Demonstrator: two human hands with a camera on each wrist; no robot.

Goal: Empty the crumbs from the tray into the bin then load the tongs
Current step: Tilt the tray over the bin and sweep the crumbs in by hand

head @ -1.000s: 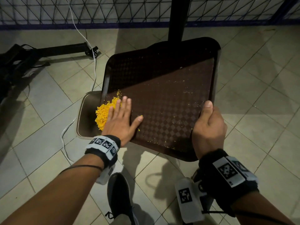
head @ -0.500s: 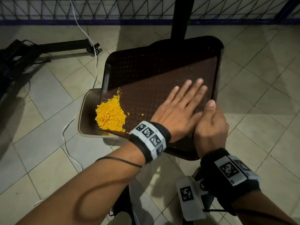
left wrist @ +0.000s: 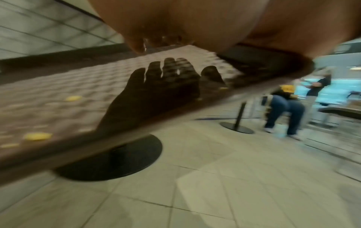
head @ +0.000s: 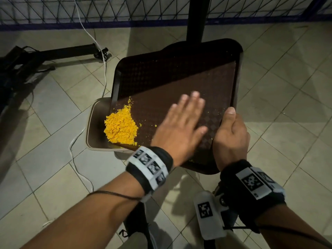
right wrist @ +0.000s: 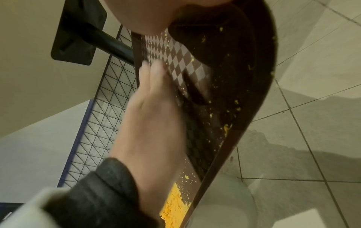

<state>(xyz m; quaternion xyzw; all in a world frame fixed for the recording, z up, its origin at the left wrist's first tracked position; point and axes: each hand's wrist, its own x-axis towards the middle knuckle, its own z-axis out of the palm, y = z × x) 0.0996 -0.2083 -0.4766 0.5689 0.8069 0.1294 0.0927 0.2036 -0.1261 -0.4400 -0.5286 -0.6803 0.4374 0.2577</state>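
— What's that tray [head: 179, 83] like under my left hand [head: 181, 126]?
— Hard brown plastic, embossed in a diamond pattern with a dull sheen; my right-hand [head: 231, 135] grip closes on its smooth rim.
— And the crumbs [head: 121, 127]?
— Dry, flaky, matt orange.
— The bin [head: 93, 130]?
— Smooth beige plastic.
— The floor [head: 53, 173]?
— Glazed tiles, faintly glossy, behind them a wire mesh fence [head: 125, 9].

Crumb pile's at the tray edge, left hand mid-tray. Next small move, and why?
Probably sweep the flat left hand leftward across the tray, pushing the orange crumb pile over the low edge into the bin. The pile sits at that edge above the bin; the right hand grips the opposite rim.
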